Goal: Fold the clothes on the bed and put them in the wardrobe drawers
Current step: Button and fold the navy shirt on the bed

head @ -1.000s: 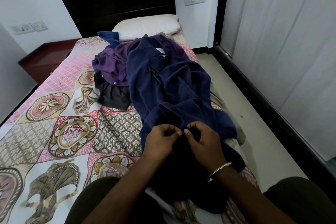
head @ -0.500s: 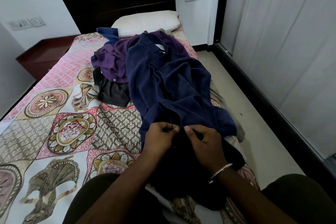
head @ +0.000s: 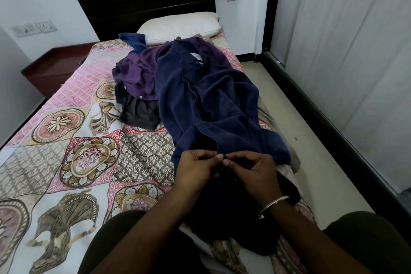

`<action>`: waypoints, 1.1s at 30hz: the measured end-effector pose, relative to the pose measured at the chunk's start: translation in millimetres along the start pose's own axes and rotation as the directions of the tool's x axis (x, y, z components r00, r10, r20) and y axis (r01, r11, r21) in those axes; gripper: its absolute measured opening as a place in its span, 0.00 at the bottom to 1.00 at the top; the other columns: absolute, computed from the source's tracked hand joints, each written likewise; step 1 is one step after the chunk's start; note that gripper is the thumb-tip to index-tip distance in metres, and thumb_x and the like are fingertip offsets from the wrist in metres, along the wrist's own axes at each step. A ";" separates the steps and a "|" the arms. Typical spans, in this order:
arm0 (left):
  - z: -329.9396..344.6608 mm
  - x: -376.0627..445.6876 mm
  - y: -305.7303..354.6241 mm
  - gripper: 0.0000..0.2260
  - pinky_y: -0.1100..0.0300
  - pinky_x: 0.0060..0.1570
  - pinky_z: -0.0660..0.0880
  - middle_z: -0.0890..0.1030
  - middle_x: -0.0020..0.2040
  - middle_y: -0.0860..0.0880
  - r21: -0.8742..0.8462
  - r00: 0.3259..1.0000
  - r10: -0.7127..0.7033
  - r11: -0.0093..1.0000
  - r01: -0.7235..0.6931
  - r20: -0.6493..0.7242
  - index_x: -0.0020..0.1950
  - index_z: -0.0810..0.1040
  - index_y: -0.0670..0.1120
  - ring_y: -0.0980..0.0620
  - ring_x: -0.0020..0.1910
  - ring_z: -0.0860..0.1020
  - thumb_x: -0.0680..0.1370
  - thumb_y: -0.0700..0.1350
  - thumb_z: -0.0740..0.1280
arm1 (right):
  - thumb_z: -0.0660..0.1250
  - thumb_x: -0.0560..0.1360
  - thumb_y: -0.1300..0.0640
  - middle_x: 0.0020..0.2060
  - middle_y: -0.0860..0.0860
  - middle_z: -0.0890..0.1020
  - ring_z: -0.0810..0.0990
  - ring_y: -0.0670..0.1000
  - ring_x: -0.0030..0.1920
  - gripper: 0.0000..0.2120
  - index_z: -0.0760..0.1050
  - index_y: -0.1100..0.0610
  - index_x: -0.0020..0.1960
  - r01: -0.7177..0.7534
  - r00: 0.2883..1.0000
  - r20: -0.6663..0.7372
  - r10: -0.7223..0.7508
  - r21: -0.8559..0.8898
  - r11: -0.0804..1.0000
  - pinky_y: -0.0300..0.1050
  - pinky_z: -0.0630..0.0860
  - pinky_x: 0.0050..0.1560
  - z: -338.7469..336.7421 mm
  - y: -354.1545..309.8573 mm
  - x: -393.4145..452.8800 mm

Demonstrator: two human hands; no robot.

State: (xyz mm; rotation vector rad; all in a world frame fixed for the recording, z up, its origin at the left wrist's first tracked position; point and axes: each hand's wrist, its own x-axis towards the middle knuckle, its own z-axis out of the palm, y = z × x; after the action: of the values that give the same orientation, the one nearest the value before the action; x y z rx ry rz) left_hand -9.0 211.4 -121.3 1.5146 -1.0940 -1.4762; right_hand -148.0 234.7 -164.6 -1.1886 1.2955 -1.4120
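— So, how many garments?
— Several in one pile; a soft navy shirt (head: 213, 104) lies centre frame on the bed (head: 66, 140).
— Hands?
— Left hand (head: 195, 169) and right hand (head: 251, 171) both pinch its hem.

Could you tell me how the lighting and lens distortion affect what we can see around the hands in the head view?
Head view: wide-angle bending bows the wardrobe door edges; soft daylight, no glare; the navy shirt goes nearly black below the left hand and right hand, hiding what they pinch.
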 end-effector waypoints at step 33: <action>7.2 -8.1 11.1 0.10 0.59 0.34 0.73 0.79 0.39 0.48 -0.037 0.968 -0.247 0.968 0.248 0.033 0.43 0.78 0.45 0.52 0.39 0.76 0.82 0.38 0.62 | 0.76 0.64 0.68 0.39 0.62 0.85 0.84 0.56 0.40 0.07 0.82 0.63 0.41 -0.242 0.970 0.091 0.225 0.333 0.911 0.44 0.81 0.42 5.0 -4.6 1.2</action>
State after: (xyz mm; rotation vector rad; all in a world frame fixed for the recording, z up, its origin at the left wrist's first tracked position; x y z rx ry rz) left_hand -16.8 215.3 -108.4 1.6527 -0.9091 -1.6820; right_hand -143.3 233.0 -159.8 -0.8010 1.0630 -1.3533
